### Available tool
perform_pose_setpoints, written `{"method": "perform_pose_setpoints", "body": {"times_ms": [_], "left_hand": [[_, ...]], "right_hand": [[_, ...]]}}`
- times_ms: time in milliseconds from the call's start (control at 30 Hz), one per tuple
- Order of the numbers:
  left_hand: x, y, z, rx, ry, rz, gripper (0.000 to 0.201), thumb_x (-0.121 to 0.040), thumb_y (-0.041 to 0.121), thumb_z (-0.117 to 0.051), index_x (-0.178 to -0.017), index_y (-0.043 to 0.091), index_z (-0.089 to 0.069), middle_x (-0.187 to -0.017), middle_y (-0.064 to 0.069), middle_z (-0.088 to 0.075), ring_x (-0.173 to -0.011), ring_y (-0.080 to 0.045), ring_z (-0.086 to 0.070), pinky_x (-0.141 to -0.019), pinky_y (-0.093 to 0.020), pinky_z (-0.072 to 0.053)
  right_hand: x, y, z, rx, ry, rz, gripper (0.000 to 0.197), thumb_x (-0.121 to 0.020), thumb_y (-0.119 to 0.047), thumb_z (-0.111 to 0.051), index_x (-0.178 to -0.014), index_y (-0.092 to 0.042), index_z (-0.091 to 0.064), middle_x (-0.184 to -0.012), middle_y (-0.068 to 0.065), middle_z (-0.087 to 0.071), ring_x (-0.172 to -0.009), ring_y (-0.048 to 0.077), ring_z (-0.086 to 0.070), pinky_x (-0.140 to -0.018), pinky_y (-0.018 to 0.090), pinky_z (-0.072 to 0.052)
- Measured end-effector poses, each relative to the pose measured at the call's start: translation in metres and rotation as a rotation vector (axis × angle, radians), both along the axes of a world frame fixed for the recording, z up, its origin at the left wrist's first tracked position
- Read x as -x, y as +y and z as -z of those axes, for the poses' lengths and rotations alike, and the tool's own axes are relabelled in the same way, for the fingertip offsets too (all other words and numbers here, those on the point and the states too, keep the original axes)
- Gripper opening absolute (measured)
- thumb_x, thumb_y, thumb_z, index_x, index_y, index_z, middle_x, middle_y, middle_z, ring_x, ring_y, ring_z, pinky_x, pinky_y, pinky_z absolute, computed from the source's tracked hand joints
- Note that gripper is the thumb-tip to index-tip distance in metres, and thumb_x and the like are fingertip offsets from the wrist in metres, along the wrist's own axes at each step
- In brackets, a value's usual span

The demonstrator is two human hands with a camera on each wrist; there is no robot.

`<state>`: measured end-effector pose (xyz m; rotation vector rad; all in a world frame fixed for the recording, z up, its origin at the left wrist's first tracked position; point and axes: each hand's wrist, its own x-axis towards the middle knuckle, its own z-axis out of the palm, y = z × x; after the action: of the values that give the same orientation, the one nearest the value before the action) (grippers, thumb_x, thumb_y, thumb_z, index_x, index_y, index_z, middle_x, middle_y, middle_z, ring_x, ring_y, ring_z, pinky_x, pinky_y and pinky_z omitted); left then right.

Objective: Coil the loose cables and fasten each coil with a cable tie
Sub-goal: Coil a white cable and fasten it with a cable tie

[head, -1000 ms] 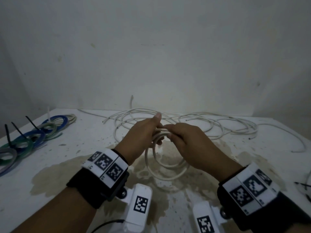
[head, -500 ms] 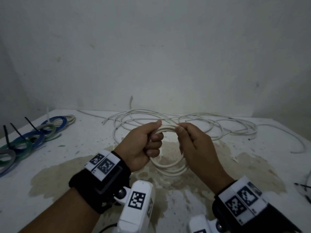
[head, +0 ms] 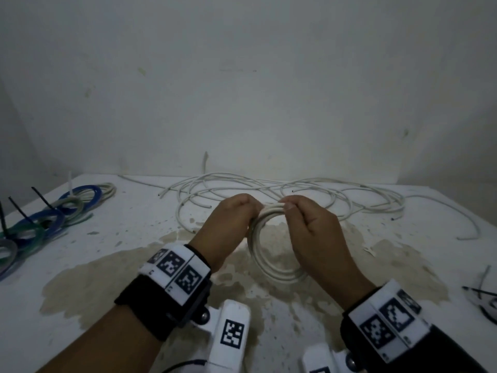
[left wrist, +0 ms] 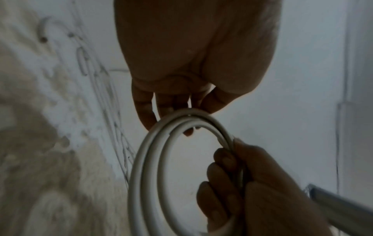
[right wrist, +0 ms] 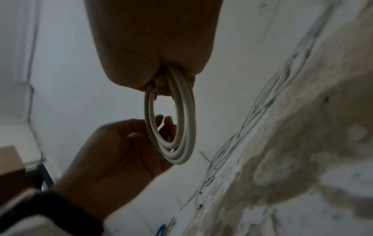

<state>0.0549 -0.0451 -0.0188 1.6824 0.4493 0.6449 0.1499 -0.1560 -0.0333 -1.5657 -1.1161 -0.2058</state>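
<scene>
White cable coil [head: 271, 254], several turns thick, hangs upright between our two hands above the stained tabletop [head: 113, 267]. Our right hand [head: 314, 235] grasps the top of the coil, thumb and curled fingers closed round the bundled strands; the right wrist view shows the turns running into that fist and looping down beneath it. Our left hand [head: 228, 227] meets the coil from the other side, near its top. Its fingers [left wrist: 145, 111] curl against the outermost turn, though we cannot tell from the left wrist view whether they clamp the cable or merely touch it; the head view shows the fist bunched up against the strands, just beside the right thumb.

Beyond both hands, toward the wall [head: 242, 90], loose white cables [head: 309, 192] sprawl in wide, overlapping loops across the tabletop, one strand trailing away past the right hand toward the far edge. Well off to the outside of the left hand lie finished coils [head: 51, 219] in blue, green and grey, with black cable ties [head: 40, 199] sticking up from them. To the outside of the right hand, near the tabletop's edge, a few more black ties [head: 481, 292] and a partly seen coil lie together. Both wrists carry black bands with white marker tags.
</scene>
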Motion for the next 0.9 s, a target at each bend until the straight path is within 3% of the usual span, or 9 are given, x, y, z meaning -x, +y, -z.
{"method": "perform_pose_setpoints", "body": {"times_ms": [100, 200, 300, 400, 500, 600, 700, 767, 900], "left_hand": [[-0.008, -0.014, -0.004, -0.055, -0.045, 0.021, 0.029, -0.097, 0.01, -0.04, -0.081, 0.008, -0.064, -0.073, -0.006, -0.064, -0.066, -0.017, -0.059, -0.068, -0.034, -0.051], [-0.02, -0.034, 0.001, -0.063, -0.075, 0.05, 0.033, -0.102, 0.02, -0.036, -0.087, 0.009, -0.063, -0.059, 0.002, -0.057, -0.051, -0.013, -0.047, -0.052, -0.025, -0.042], [-0.034, -0.047, 0.008, 0.094, -0.12, 0.108, 0.028, -0.101, 0.018, -0.038, -0.091, 0.009, -0.063, -0.058, 0.002, -0.051, -0.047, -0.01, -0.037, -0.046, -0.022, -0.032], [-0.047, -0.061, 0.013, 0.149, -0.109, 0.213, 0.028, -0.102, 0.019, -0.038, -0.09, 0.006, -0.06, -0.063, -0.002, -0.051, -0.051, -0.012, -0.038, -0.047, -0.021, -0.034], [-0.061, -0.079, 0.015, 0.115, -0.058, 0.324, 0.029, -0.102, 0.021, -0.04, -0.087, 0.008, -0.061, -0.067, -0.006, -0.053, -0.053, -0.015, -0.045, -0.051, -0.026, -0.047], [-0.075, -0.093, 0.019, 0.259, -0.011, 0.412, 0.029, -0.102, 0.021, -0.04, -0.075, 0.014, -0.049, -0.061, -0.001, -0.044, -0.047, -0.011, -0.034, -0.045, -0.023, -0.032], [-0.088, -0.106, 0.03, 0.408, -0.003, 0.412, 0.025, -0.101, 0.018, -0.04, -0.076, 0.016, -0.042, -0.057, 0.002, -0.038, -0.045, -0.01, -0.025, -0.042, -0.021, -0.021], [-0.092, -0.114, 0.04, 0.449, -0.005, 0.386, 0.025, -0.101, 0.016, -0.04, -0.076, 0.015, -0.045, -0.056, 0.002, -0.036, -0.044, -0.01, -0.024, -0.039, -0.02, -0.02], [-0.096, -0.111, 0.053, 0.529, -0.052, 0.318, 0.023, -0.101, 0.013, -0.038, -0.085, 0.015, -0.054, -0.057, 0.002, -0.031, -0.04, -0.007, -0.022, -0.035, -0.016, -0.02]], "right_hand": [[0.0, -0.002, 0.006, 0.021, -0.199, 0.054, 0.024, -0.092, -0.014, -0.042, -0.081, -0.009, -0.063, -0.067, -0.001, -0.06, -0.069, 0.01, -0.053, -0.06, 0.011, -0.037], [-0.004, -0.012, 0.008, -0.016, -0.093, 0.082, 0.023, -0.095, -0.013, -0.042, -0.083, -0.013, -0.062, -0.065, -0.013, -0.056, -0.065, -0.002, -0.055, -0.056, 0.007, -0.036], [-0.011, -0.028, 0.008, -0.037, 0.056, 0.116, 0.015, -0.097, -0.01, -0.046, -0.095, -0.021, -0.057, -0.062, -0.016, -0.055, -0.06, -0.01, -0.054, -0.054, 0.005, -0.037], [-0.027, -0.044, 0.013, -0.031, 0.149, 0.164, 0.018, -0.097, -0.019, -0.046, -0.084, -0.028, -0.052, -0.054, -0.011, -0.054, -0.049, 0.001, -0.051, -0.049, 0.014, -0.039], [-0.047, -0.066, 0.02, -0.023, 0.248, 0.195, 0.018, -0.097, -0.029, -0.045, -0.08, -0.03, -0.051, -0.058, -0.007, -0.053, -0.05, 0.01, -0.047, -0.051, 0.035, -0.044], [-0.062, -0.088, 0.028, -0.009, 0.302, 0.197, 0.018, -0.095, -0.036, -0.045, -0.079, -0.033, -0.051, -0.062, -0.009, -0.054, -0.052, 0.01, -0.047, -0.053, 0.032, -0.04], [-0.067, -0.111, 0.024, 0.104, 0.359, 0.118, 0.018, -0.099, -0.023, -0.044, -0.084, -0.021, -0.052, -0.067, -0.003, -0.059, -0.05, 0.011, -0.048, -0.05, 0.031, -0.041], [-0.068, -0.127, 0.016, 0.25, 0.364, 0.108, 0.017, -0.099, -0.025, -0.045, -0.09, -0.017, -0.056, -0.073, -0.003, -0.065, -0.055, 0.012, -0.055, -0.057, 0.032, -0.048], [-0.094, -0.167, 0.002, 0.472, 0.213, 0.399, 0.024, -0.097, -0.036, -0.046, -0.11, -0.025, -0.063, -0.094, -0.011, -0.065, -0.078, 0.007, -0.057, -0.073, 0.022, -0.039]]}}
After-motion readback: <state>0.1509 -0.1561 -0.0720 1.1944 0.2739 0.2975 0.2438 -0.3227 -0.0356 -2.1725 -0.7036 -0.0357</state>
